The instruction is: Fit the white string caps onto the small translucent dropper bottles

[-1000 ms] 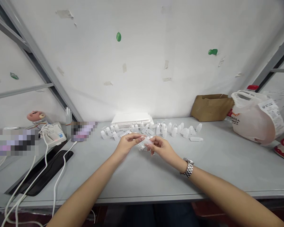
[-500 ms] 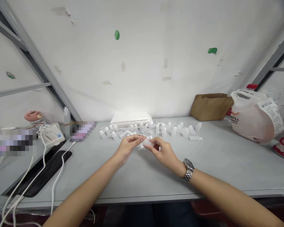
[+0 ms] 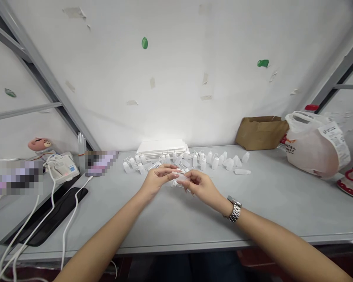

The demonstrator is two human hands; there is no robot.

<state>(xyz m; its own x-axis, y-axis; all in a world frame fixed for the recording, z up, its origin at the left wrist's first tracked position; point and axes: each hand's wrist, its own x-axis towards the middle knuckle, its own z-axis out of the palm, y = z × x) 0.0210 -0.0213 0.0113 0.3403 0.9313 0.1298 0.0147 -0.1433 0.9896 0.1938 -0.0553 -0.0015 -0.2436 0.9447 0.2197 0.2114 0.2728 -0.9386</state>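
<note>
Bottle of translucent white plastic (image 3: 182, 177), mid-frame, finger-pinched by your left hand (image 3: 155, 181) and right hand (image 3: 205, 187), apparently unfinished; similar loop-capped bottles (image 3: 215, 163) right of centre; remainder unclear.

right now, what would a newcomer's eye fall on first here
Probably the left hand and right hand, meeting above the grey desk at a small translucent bottle, with a shiny watch on the right wrist. Just beyond them, many little white bottles spread in front of a white stack. Towards the right, a bulky plastic bag stands beside a brown box.
</note>
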